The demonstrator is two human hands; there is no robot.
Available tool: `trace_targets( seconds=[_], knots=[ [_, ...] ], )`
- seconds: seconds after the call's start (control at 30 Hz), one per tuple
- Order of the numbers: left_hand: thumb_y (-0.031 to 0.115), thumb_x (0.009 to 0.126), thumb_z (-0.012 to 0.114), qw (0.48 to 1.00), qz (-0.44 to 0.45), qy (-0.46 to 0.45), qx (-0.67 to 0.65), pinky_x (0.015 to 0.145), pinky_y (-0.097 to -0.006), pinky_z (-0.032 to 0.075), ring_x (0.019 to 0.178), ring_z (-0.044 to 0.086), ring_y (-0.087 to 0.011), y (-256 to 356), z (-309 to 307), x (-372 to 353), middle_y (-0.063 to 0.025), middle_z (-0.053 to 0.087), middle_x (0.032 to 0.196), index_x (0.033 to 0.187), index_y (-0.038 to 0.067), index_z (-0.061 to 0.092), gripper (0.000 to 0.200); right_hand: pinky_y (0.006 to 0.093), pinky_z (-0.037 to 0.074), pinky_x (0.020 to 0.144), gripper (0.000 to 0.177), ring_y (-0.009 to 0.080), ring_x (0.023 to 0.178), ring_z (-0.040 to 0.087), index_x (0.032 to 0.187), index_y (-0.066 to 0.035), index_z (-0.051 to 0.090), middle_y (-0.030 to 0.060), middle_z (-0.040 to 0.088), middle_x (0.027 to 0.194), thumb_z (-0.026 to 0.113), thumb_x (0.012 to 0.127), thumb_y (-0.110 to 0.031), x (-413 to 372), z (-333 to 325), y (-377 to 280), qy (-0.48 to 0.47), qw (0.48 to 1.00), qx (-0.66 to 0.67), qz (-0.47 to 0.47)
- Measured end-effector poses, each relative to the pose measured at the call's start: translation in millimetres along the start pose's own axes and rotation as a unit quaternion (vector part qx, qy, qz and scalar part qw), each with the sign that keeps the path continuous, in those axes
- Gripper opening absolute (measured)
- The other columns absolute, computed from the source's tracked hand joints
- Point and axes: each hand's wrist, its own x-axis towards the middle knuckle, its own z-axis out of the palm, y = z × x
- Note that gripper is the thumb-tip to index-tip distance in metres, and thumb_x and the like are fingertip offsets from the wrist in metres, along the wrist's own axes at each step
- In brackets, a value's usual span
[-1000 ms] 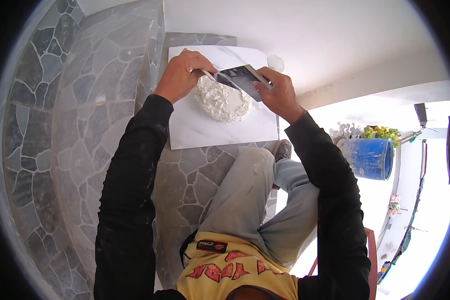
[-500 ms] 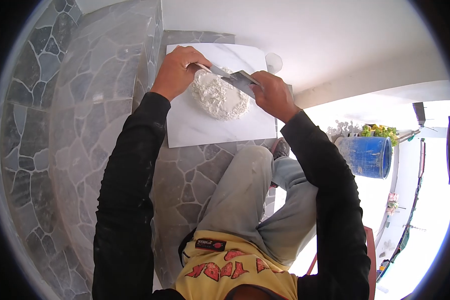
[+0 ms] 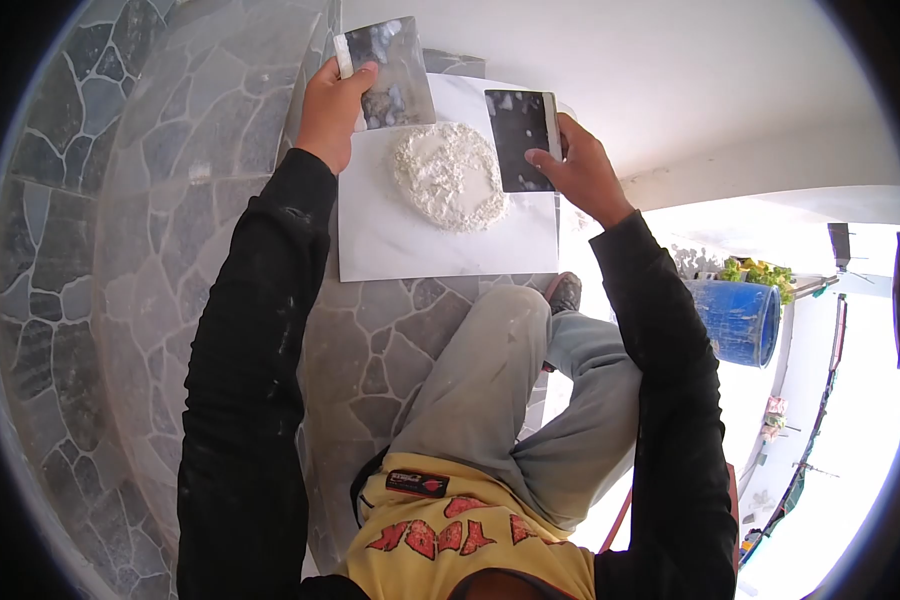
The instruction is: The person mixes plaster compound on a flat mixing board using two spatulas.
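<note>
My left hand (image 3: 335, 105) grips a flat metal scraper (image 3: 400, 85) by its pale edge strip, the thumb pressed on the smudged, shiny blade. My right hand (image 3: 582, 165) holds a second flat scraper (image 3: 515, 125), with a dark, white-spotted face, thumb on the blade and fingers behind its light edge. The two blades are apart, one at each upper side of a round mound of white powder (image 3: 445, 185). The mound has a lumpy rim and a smoother middle. It lies on a white marbled board (image 3: 400, 250). The fingers behind both scrapers are mostly hidden.
Grey stone-patterned flooring (image 3: 360, 350) surrounds the board, and a white wall (image 3: 670, 80) rises beyond it. A blue barrel (image 3: 730, 320) stands to the right, near yellow-green plants (image 3: 760, 272). My bent legs (image 3: 480, 370) are just below the board.
The scrapers were crossed together above the powder; now they are separated. My left hand has moved up and left, my right hand slightly right, and both blades now show their broad faces.
</note>
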Motion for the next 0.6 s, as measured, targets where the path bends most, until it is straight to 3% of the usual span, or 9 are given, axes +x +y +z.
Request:
trace_targets(
  seconds=[0.1,0.17,0.27,0.37,0.4,0.43,0.5,0.53,0.6],
  knots=[
    [0.020,0.095,0.067,0.995,-0.063,0.015,-0.078,0.082,-0.0308,0.049,0.091,0.061,-0.0118,10,5,-4,0.0019,0.065,0.100,0.117,0.007,0.064,0.025,0.0445,0.051,0.079,0.032,0.0400,0.082,0.067,0.105,0.002,0.067,0.0226,0.068,0.085,0.072,0.079,-0.016,-6,12,27,-0.129,0.987,-0.097,-0.006],
    [0.022,0.095,0.068,0.992,-0.091,0.039,-0.084,0.083,-0.0327,0.050,0.092,0.062,-0.0122,15,8,-9,0.0026,0.064,0.101,0.117,0.009,0.063,0.026,0.0438,0.052,0.081,0.031,0.0395,0.086,0.069,0.107,0.001,0.068,0.0241,0.069,0.088,0.068,0.081,-0.016,-1,16,57,-0.080,0.984,-0.159,-0.013],
    [0.026,0.093,0.069,0.996,-0.067,0.024,-0.055,0.081,-0.0352,0.050,0.092,0.061,-0.0117,17,5,-12,0.0036,0.064,0.101,0.117,0.011,0.063,0.028,0.0452,0.052,0.080,0.032,0.0419,0.090,0.069,0.116,0.000,0.062,0.0264,0.070,0.090,0.062,0.089,-0.016,6,-3,44,-0.071,0.989,-0.067,0.113],
    [0.023,0.093,0.069,0.997,-0.065,0.005,-0.043,0.081,-0.0356,0.051,0.093,0.062,-0.0120,10,4,-8,0.0030,0.064,0.102,0.117,0.010,0.063,0.028,0.0461,0.051,0.081,0.038,0.0418,0.089,0.069,0.126,-0.002,0.055,0.0267,0.070,0.089,0.062,0.093,-0.021,9,-1,50,-0.049,0.990,-0.103,0.082],
    [0.023,0.093,0.070,0.997,-0.062,-0.002,-0.052,0.081,-0.0350,0.052,0.093,0.062,-0.0117,8,4,-7,0.0027,0.064,0.101,0.117,0.010,0.063,0.028,0.0423,0.053,0.070,0.048,0.0339,0.076,0.070,0.131,0.000,0.051,0.0236,0.069,0.086,0.067,0.093,-0.025,11,4,46,-0.051,0.991,-0.110,0.057],
    [0.022,0.093,0.070,0.996,-0.060,-0.010,-0.061,0.081,-0.0344,0.053,0.094,0.062,-0.0114,6,5,-6,0.0024,0.064,0.101,0.117,0.010,0.063,0.028,0.0423,0.053,0.070,0.048,0.0339,0.076,0.070,0.131,0.000,0.051,0.0236,0.069,0.086,0.067,0.093,-0.025,10,2,43,-0.050,0.991,-0.111,0.061],
    [0.022,0.093,0.070,0.996,-0.059,-0.026,-0.067,0.080,-0.0334,0.053,0.093,0.062,-0.0111,5,7,-5,0.0019,0.064,0.100,0.117,0.009,0.063,0.029,0.0356,0.052,0.056,0.056,0.0237,0.063,0.067,0.131,0.002,0.050,0.0175,0.067,0.080,0.073,0.089,-0.027,10,0,29,-0.150,0.974,-0.029,0.170],
    [0.022,0.093,0.070,0.995,-0.055,-0.037,-0.073,0.079,-0.0324,0.054,0.093,0.062,-0.0108,5,5,-5,0.0015,0.064,0.100,0.117,0.008,0.062,0.029,0.0298,0.047,0.046,0.054,0.0181,0.056,0.063,0.126,0.005,0.055,0.0126,0.064,0.072,0.076,0.084,-0.023,9,4,29,-0.143,0.980,0.050,0.133],
    [0.022,0.093,0.070,0.997,-0.051,-0.023,-0.051,0.079,-0.0320,0.054,0.092,0.063,-0.0111,3,9,-7,0.0009,0.064,0.100,0.117,0.007,0.062,0.029,0.0319,0.050,0.050,0.048,0.0192,0.059,0.065,0.121,0.005,0.059,0.0131,0.066,0.073,0.075,0.083,-0.021,14,4,6,-0.142,0.982,0.049,0.111]
  ],
)
